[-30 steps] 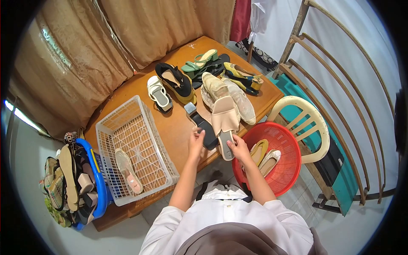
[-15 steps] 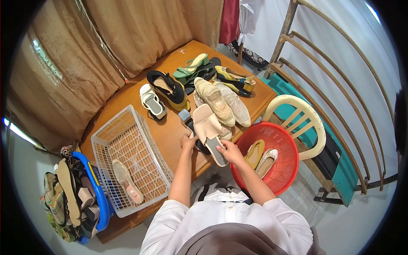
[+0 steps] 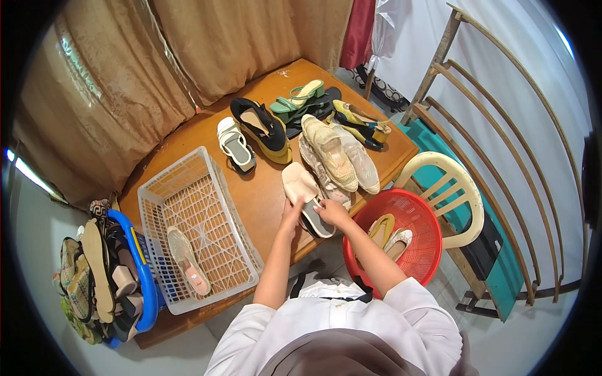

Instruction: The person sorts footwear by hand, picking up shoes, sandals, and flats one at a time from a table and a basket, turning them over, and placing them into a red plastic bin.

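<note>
At the table's front edge, a pair of beige slide sandals (image 3: pixel 299 181) with grey insoles is pressed together, toes pointing away from me. My left hand (image 3: pixel 291 214) is closed around their left side. Closed at the heel end on the right is my right hand (image 3: pixel 332 213). The lower sandal is mostly hidden by the upper one. Just beyond them lie cream lace shoes (image 3: pixel 329 153), some in clear wrapping. White strappy sandals (image 3: pixel 236 147) and black shoes with tan soles (image 3: pixel 260 128) stand further back on the table.
A white plastic basket (image 3: pixel 216 182) with one pale shoe (image 3: pixel 188 260) sits left. Beyond it is a blue-rimmed basket (image 3: pixel 141 276) full of shoes. A red basket (image 3: pixel 426 250) with flats rests by a cream chair (image 3: pixel 470 229). Green sandals (image 3: pixel 298 103) and yellow patterned heels (image 3: pixel 357 119) stand at the back.
The two beige sandals, held apart before, are now brought together. The heel that stuck out at the left is no longer visible. The whole view has shifted slightly.
</note>
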Available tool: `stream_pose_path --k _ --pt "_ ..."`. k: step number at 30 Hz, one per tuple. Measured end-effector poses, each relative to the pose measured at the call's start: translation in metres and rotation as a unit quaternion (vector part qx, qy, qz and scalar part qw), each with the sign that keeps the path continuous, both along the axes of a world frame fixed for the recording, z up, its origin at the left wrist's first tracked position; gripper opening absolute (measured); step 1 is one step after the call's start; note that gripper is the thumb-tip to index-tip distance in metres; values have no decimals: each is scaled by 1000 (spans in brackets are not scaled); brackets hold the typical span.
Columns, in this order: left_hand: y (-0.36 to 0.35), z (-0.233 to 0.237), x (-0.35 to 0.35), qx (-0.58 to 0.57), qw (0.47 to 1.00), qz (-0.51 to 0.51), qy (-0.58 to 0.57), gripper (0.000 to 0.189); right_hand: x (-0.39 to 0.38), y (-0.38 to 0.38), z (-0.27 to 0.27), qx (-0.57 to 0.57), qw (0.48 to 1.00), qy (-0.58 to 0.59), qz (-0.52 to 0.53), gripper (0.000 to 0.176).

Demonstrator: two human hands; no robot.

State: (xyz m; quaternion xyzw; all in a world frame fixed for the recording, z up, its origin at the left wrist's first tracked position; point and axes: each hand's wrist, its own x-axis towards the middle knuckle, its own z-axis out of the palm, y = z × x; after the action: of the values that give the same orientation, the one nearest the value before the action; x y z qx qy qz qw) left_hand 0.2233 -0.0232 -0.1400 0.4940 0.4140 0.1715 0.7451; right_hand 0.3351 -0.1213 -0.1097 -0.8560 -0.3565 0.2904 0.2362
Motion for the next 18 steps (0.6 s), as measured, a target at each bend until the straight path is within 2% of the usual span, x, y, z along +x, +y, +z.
stream_pose_path --k 1,2,5,8,11,14,17,18 --pt "-7 4 2 73 997 -14 26 59 -1 1 2 -10 1000 -11 6 39" --pt "-6 -12 4 72 997 3 7 61 -2 2 3 -20 999 -22 11 38" --pt "-3 -10 7 40 997 68 -17 57 -2 7 4 5 1000 -20 4 37" --pt "4 -9 8 41 998 49 13 55 -3 10 4 73 997 1 -1 47" --pt "6 -20 9 58 997 43 32 52 -6 16 -18 120 987 -97 -33 55" --pt "8 -28 9 111 987 18 117 52 -13 19 -22 115 983 -143 -5 63" --pt "10 -35 12 190 958 9 214 55 -14 22 -19 84 990 -112 -12 64" --pt "11 -40 12 186 963 19 192 52 -14 23 -13 81 991 -102 -16 66"
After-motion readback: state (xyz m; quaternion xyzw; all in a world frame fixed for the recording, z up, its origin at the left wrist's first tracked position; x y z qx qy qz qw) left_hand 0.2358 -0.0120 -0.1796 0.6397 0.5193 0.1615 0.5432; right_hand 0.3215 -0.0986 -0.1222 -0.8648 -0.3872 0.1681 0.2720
